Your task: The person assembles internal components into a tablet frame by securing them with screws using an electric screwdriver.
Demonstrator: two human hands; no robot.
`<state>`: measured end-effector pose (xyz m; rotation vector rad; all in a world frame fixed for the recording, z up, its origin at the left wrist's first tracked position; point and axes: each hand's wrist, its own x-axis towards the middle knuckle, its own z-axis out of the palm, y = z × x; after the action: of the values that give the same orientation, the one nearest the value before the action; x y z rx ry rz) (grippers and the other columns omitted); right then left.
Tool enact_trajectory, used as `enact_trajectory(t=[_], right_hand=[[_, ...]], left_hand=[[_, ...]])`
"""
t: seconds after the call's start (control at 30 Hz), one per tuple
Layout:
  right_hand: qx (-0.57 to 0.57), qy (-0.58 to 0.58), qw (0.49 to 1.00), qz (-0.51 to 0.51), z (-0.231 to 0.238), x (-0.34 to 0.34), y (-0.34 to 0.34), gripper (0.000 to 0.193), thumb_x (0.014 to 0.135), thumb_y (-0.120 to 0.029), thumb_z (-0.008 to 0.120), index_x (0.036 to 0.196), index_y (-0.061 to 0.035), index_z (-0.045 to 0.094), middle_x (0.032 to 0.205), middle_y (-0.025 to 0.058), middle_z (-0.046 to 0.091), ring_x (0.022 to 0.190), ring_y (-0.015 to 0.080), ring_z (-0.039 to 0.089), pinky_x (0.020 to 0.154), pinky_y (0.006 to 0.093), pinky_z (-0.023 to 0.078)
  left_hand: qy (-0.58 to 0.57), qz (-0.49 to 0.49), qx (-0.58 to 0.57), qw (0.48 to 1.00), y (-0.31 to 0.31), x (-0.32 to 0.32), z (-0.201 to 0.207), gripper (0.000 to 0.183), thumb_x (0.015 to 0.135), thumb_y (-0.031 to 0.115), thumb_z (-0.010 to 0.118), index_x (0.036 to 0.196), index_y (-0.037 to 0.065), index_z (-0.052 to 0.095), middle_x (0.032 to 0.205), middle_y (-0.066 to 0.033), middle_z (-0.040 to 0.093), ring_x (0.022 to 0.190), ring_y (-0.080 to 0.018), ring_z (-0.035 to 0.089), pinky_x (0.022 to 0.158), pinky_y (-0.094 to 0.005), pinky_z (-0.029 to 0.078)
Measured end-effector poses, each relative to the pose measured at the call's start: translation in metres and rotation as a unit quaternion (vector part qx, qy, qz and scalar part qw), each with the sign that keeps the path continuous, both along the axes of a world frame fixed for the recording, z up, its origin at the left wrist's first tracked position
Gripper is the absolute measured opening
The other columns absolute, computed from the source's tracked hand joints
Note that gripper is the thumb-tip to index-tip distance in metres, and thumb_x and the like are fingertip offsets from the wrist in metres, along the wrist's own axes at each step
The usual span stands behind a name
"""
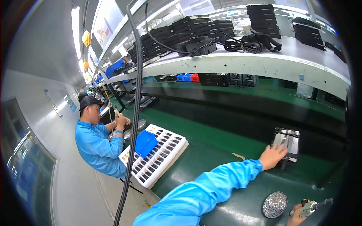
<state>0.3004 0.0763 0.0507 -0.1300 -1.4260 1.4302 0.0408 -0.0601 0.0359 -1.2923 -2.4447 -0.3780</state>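
Observation:
My left hand point(273, 156) rests on a metal-and-black fixture point(293, 145) at the right of the green bench, its fingers spread over the near edge. Part of the fixture is hidden under those fingers. At the lower right, my right hand point(297, 216) is wrapped round a pale electric screwdriver point(308, 208), whose dark tip points right. Only part of that hand shows at the picture's rim. Left of the screwdriver, a round dish point(263, 206) full of small shiny metal pieces, too small to make out, lies on the bench.
A white tray point(169, 163) of black parts, with a blue bin point(146, 143) on it, stands left. Beyond sits a co-worker point(96, 141) in blue. A dark cable point(138, 94) hangs in front. Overhead, a shelf point(233, 63) bears stacked black cases point(263, 20) and coiled cable point(245, 46).

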Motion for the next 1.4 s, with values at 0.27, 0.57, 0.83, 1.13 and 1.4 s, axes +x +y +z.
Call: enact_trajectory(t=[0.27, 0.57, 0.83, 1.13, 1.4], right_hand=[[-0.062, -0.084, 0.993, 0.058, -0.058, 0.004, 0.032, 0.039, 0.083, 0.001, 0.054, 0.121, 0.0028, 0.046, 0.081, 0.003, 0.051, 0.069, 0.0108, 0.045, 0.064, 0.0237, 0.038], [-0.052, -0.094, 0.991, 0.086, -0.031, 0.008, 0.009, 0.032, 0.083, 0.0, 0.055, 0.114, 0.0001, 0.048, 0.075, 0.0032, 0.05, 0.067, 0.0116, 0.045, 0.064, 0.0255, 0.039], [-0.055, -0.04, 0.986, 0.154, 0.004, -0.002, -0.031, 0.043, 0.074, -0.012, 0.067, 0.111, -0.0005, 0.048, 0.075, 0.0103, 0.056, 0.066, 0.0201, 0.055, 0.065, 0.0354, 0.047], [-0.026, -0.037, 0.967, 0.249, 0.033, -0.008, -0.071, 0.039, 0.078, -0.01, 0.062, 0.113, -0.0033, 0.046, 0.07, 0.0086, 0.051, 0.064, 0.0208, 0.05, 0.068, 0.0402, 0.042], [-0.046, -0.051, 0.948, 0.311, 0.029, -0.011, -0.089, 0.038, 0.078, -0.008, 0.061, 0.113, -0.0032, 0.046, 0.071, 0.009, 0.051, 0.065, 0.0207, 0.05, 0.065, 0.0394, 0.042]], left_hand=[[0.127, 0.087, 0.025, 0.988, -0.168, 0.138, 0.044, 0.043, 0.079, 0.017, 0.056, 0.122, 0.012, 0.054, 0.128, -0.0119, 0.051, 0.113, -0.0335, 0.051, 0.078, -0.046, 0.046], [0.049, 0.102, -0.057, 0.992, -0.199, 0.22, 0.0, 0.046, 0.078, 0.02, 0.057, 0.124, 0.018, 0.054, 0.126, -0.0107, 0.052, 0.109, -0.0275, 0.053, 0.071, -0.0411, 0.046], [-0.09, 0.067, -0.058, 0.992, -0.196, 0.181, -0.018, 0.071, 0.065, 0.048, 0.072, 0.125, 0.015, 0.054, 0.133, -0.0174, 0.044, 0.113, -0.0333, 0.046, 0.074, -0.0468, 0.041], [-0.134, -0.08, -0.011, 0.988, -0.183, 0.178, 0.001, 0.057, 0.062, 0.029, 0.077, 0.112, 0.006, 0.06, 0.123, -0.017, 0.049, 0.116, -0.0345, 0.045, 0.095, -0.0499, 0.035], [-0.049, -0.218, 0.071, 0.972, -0.173, 0.175, -0.027, 0.026, 0.072, 0.007, 0.067, 0.097, -0.002, 0.064, 0.098, -0.0115, 0.059, 0.092, -0.0258, 0.057, 0.078, -0.0364, 0.046]])
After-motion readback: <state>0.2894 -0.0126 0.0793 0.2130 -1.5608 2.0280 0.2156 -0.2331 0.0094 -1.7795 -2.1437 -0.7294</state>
